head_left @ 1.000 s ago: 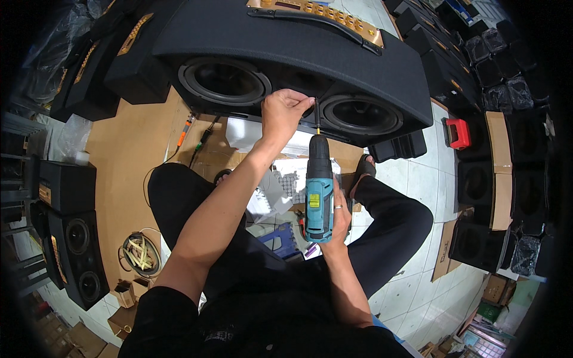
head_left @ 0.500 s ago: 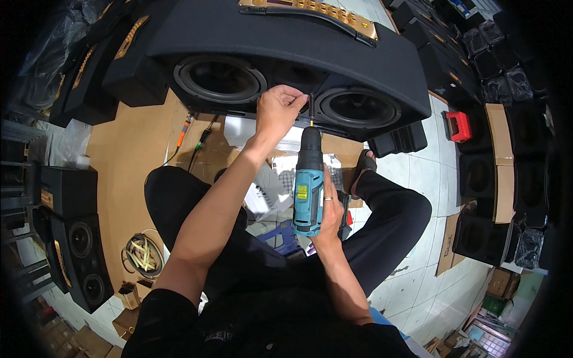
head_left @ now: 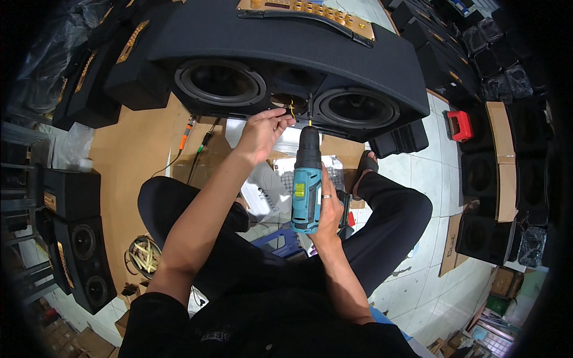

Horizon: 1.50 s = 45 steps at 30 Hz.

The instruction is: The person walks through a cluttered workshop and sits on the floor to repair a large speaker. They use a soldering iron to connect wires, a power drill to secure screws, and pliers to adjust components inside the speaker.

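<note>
A black speaker cabinet (head_left: 358, 65) lies before me with two round woofers, a left one (head_left: 219, 82) and a right one (head_left: 358, 108). Between them is a round opening (head_left: 280, 100), where a thin yellow wire (head_left: 292, 109) shows. My left hand (head_left: 262, 132) is at the opening's near edge, its fingertips pinched at the wire. My right hand (head_left: 329, 212) grips a teal and black cordless drill (head_left: 307, 194), pointing away from me. Its long dark bit (head_left: 310, 107) reaches the cabinet front beside the opening; the tip's exact contact cannot be made out.
Orange (head_left: 186, 134) and green (head_left: 205, 141) handled tools with cables lie on cardboard at left. A coil of cable (head_left: 142, 255) is near my left knee. Speaker cabinets (head_left: 80, 238) stand on both sides. A red case (head_left: 458, 126) sits at right; papers (head_left: 262, 191) lie between my legs.
My left hand has moved from beside the drill bit down and left, uncovering the opening and the yellow wire. The drill stays in nearly the same place.
</note>
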### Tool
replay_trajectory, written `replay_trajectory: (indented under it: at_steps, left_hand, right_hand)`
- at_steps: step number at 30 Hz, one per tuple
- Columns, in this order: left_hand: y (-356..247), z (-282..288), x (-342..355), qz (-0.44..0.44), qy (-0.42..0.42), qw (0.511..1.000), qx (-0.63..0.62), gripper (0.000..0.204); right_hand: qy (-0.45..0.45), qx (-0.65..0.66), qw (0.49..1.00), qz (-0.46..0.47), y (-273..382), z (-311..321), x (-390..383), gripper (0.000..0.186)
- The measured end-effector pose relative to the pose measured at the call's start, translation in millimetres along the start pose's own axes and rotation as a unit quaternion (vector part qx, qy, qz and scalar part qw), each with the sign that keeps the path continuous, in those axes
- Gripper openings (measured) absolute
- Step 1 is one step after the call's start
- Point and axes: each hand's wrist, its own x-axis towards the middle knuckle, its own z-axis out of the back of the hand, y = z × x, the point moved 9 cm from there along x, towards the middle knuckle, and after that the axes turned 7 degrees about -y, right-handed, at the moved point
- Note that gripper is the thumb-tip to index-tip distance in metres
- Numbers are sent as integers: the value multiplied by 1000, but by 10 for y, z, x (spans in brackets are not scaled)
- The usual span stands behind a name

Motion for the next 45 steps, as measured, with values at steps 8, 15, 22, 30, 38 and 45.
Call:
replay_trajectory:
  at_steps: [8, 15, 22, 30, 38, 45]
  left_hand:
    - [-34, 258, -31, 16, -41, 998, -50, 34]
    - [-293, 108, -123, -68, 54, 992, 86, 28]
    - [-454, 32, -130, -84, 79, 990, 83, 34]
    - [-428, 15, -90, -6, 90, 996, -24, 25]
    - [-491, 7, -100, -20, 73, 996, 53, 27]
    - [-519, -66, -40, -45, 97, 984, 140, 34]
  right_hand:
    - [-11, 35, 999, 5, 66, 25, 20, 78]
    - [15, -5, 997, 75, 129, 19, -275, 81]
    - [7, 96, 991, 88, 167, -14, -169, 68]
    - [39, 149, 988, 18, 19, -81, -198, 64]
    - [61, 200, 976, -60, -445, -286, -387, 62]
    - [47, 123, 991, 38, 252, -128, -22, 74]
